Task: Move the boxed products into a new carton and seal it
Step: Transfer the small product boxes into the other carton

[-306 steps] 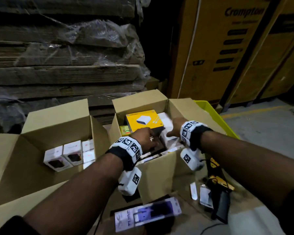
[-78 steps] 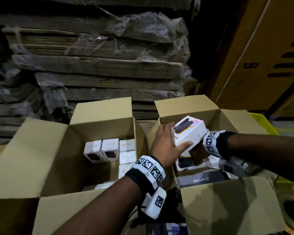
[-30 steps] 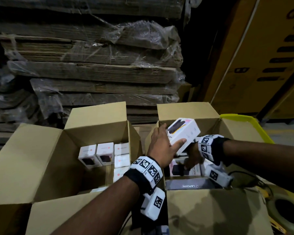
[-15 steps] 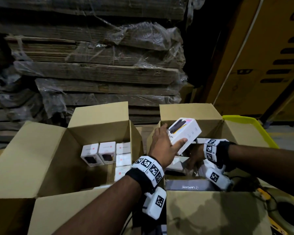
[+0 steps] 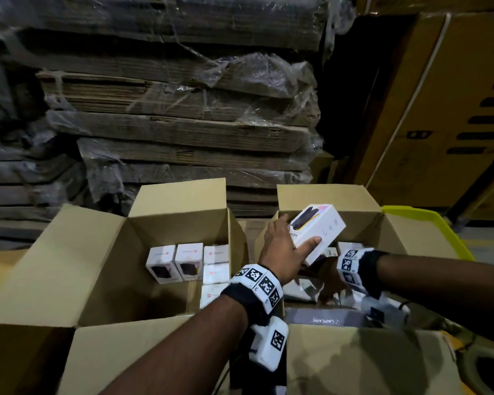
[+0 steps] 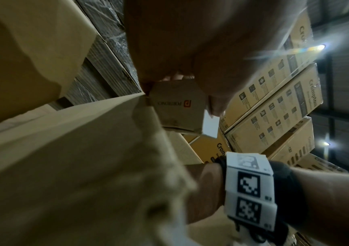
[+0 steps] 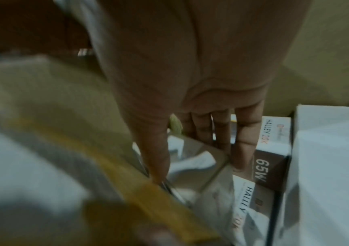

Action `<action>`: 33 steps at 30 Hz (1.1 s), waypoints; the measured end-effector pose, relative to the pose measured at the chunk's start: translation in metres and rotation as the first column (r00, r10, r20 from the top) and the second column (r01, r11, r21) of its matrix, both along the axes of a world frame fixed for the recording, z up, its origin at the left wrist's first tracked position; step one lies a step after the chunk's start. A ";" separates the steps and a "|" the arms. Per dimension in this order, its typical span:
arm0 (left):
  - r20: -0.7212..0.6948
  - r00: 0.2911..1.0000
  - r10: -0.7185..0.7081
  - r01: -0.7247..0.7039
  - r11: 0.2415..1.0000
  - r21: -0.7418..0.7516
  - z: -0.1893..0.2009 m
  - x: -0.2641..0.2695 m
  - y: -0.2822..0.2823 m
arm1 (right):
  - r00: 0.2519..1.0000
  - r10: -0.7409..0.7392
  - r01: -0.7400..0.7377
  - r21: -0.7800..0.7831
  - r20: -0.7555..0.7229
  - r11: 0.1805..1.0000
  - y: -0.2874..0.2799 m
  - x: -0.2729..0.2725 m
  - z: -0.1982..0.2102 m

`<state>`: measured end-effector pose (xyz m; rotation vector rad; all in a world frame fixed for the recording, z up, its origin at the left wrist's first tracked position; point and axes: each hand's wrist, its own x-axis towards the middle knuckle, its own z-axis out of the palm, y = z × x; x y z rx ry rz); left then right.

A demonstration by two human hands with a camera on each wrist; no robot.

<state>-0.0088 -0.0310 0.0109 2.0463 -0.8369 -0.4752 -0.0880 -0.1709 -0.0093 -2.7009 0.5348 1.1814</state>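
My left hand (image 5: 286, 248) grips a white product box (image 5: 321, 232) printed with a dark device and holds it above the right carton (image 5: 320, 199). From the left wrist view the same box (image 6: 180, 108) shows its logo side, thumb and fingers on opposite sides. My right hand (image 5: 330, 283) reaches down inside the right carton. There its thumb and fingers (image 7: 222, 133) span a glossy box (image 7: 196, 166) lying among "HALLEY 20K" boxes (image 7: 274, 133). The left carton (image 5: 97, 266) stands open, with several small white boxes (image 5: 188, 262) along its far wall.
Plastic-wrapped stacks of flat cardboard (image 5: 177, 124) rise behind both cartons. Tall printed cartons (image 5: 439, 109) stand at the right. A yellow crate rim (image 5: 428, 223) sits beside the right carton, with a tape roll (image 5: 485, 372) lower right. A dark LAPCARE box (image 5: 325, 320) lies at that carton's near edge.
My left hand has kept the white box raised over the right carton. The right hand has sunk lower into that carton and closed around a box there.
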 end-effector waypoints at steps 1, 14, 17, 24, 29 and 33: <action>-0.014 1.000 0.000 -0.001 1.000 -0.005 -0.001 0.001 0.001 | 0.998 0.053 -0.054 -0.031 -0.025 0.998 0.006 0.003 -0.006; -0.240 0.971 -0.008 -0.053 0.967 -0.250 0.013 0.010 0.011 | 0.923 -0.143 0.069 0.210 0.357 0.975 -0.027 -0.022 0.062; -0.290 0.957 -0.004 -0.084 0.953 -0.290 0.024 0.018 0.023 | 0.853 -0.285 0.126 0.357 0.437 0.926 -0.039 -0.042 0.077; -0.457 0.889 -0.003 -0.192 0.905 -0.380 0.059 0.032 0.068 | 0.538 -0.736 0.163 0.806 0.411 0.570 -0.040 -0.055 0.086; -0.467 0.884 -0.028 -0.207 0.872 -0.444 0.072 0.054 0.108 | 0.488 -0.848 0.046 0.964 0.207 0.262 0.004 -0.028 0.105; -0.419 0.908 0.024 -0.220 0.877 -0.427 0.072 0.076 0.136 | 0.485 -0.866 -0.032 0.992 0.124 0.124 0.052 0.007 0.114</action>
